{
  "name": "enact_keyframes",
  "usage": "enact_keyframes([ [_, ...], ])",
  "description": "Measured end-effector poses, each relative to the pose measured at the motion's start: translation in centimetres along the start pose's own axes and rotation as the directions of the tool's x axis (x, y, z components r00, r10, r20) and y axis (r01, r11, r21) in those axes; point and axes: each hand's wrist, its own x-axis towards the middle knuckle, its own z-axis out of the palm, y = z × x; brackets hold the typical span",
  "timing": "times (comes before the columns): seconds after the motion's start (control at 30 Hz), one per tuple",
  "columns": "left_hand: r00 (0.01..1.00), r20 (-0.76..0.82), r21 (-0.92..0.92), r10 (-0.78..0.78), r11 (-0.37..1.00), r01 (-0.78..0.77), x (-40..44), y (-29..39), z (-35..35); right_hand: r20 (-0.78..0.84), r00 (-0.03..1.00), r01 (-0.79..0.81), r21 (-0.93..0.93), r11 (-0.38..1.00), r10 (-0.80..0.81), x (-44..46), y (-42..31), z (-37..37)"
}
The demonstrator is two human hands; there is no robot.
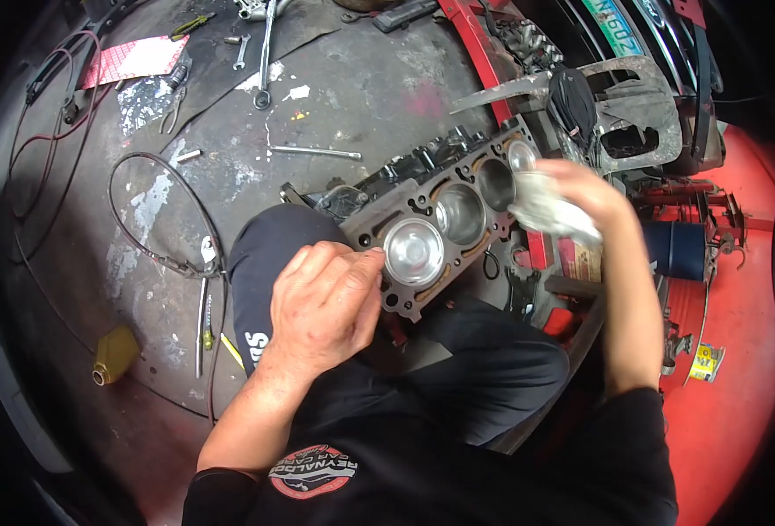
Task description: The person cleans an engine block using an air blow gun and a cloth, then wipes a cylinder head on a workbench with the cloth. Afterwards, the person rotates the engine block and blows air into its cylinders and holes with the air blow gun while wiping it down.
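Engine block [396,207], near end beside the person's left knee [269,241], long axis slanting away rightward. Its end cylinders contain pistons [414,252]; the middle bores [460,213] show their walls. Left hand [330,294] at near end: grip curled, contents cannot be told. Right hand [587,191], far end: grip closed on pale cloth [547,209].

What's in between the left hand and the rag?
In the head view, part of the engine block lies between the left hand and the rag: a shiny piston, then two round holes.
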Motion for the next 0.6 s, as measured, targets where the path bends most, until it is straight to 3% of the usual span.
enact_keyframes([
  [0.03,1.000,0.009,-0.009,-0.010,1.000,0.010,-0.2,0.1,-0.1,-0.060,0.978,0.206,0.072,0.976,-0.202,-4.9,0.1,0.4],
  [0.07,1.000,0.005,-0.013,-0.014,1.000,0.014,-0.4,0.0,0.1,-0.157,0.972,0.195,0.128,0.972,-0.174,-8.7,3.2,-0.6],
  [0.1,1.000,0.006,0.002,-0.002,1.000,0.002,-0.5,-0.1,0.2,-0.252,0.957,0.195,0.184,0.964,-0.145,-12.4,6.2,-1.7],
  [0.13,1.000,0.006,0.016,0.013,1.000,-0.013,-0.5,-0.1,0.3,-0.352,0.929,-0.016,0.264,0.964,0.112,-14.5,12.3,-3.6],
  [0.17,1.000,0.019,0.033,0.024,0.999,-0.024,-0.2,0.0,0.4,-0.429,0.853,-0.495,-0.485,0.721,0.297,-16.2,16.9,-2.7],
  [0.2,0.999,0.020,0.033,0.030,0.999,-0.031,-0.3,0.3,0.3,-0.606,0.729,-0.597,-0.790,-0.138,0.317,-17.8,20.0,-1.2],
  [0.23,0.998,0.044,0.033,0.033,0.999,-0.034,-0.3,0.4,0.3,-0.617,0.750,-0.662,-0.705,0.256,0.240,-18.3,20.2,0.5],
  [0.27,0.998,0.056,0.049,0.022,0.998,-0.025,-0.3,0.4,0.3,-0.632,0.759,-0.576,-0.543,0.611,0.154,-17.3,19.6,1.0],
  [0.3,0.998,0.056,0.040,0.020,0.999,-0.022,-0.6,0.4,0.2,-0.678,0.695,-0.407,-0.644,0.648,-0.238,-15.9,21.2,1.1],
  [0.33,0.997,0.078,0.023,0.018,1.000,-0.020,-0.9,0.8,0.3,-0.743,0.614,-0.476,-0.618,0.626,-0.267,-14.0,17.6,2.7],
  [0.37,0.997,0.075,0.046,0.030,0.998,-0.034,-0.8,0.9,0.3,-0.596,0.566,-0.345,-0.799,0.493,-0.569,-12.4,16.8,2.7],
  [0.43,0.997,0.064,0.086,0.046,0.995,-0.051,-0.7,0.8,0.4,-0.351,0.584,-0.117,-0.929,0.352,-0.732,-8.2,12.2,3.8],
  [0.47,0.998,0.055,0.093,0.043,0.994,-0.048,-0.8,0.9,0.3,-0.167,0.592,-0.053,-0.984,0.169,-0.788,-6.2,11.1,3.5],
  [0.5,0.997,0.058,0.077,0.043,0.996,-0.048,-1.0,1.0,0.1,0.005,0.653,0.058,-0.997,0.044,-0.757,-4.8,8.4,3.9],
  [0.6,0.997,0.062,0.062,0.045,0.997,-0.049,-1.4,1.1,-0.1,0.404,0.611,0.269,-0.915,-0.301,-0.681,0.7,5.4,2.7],
])
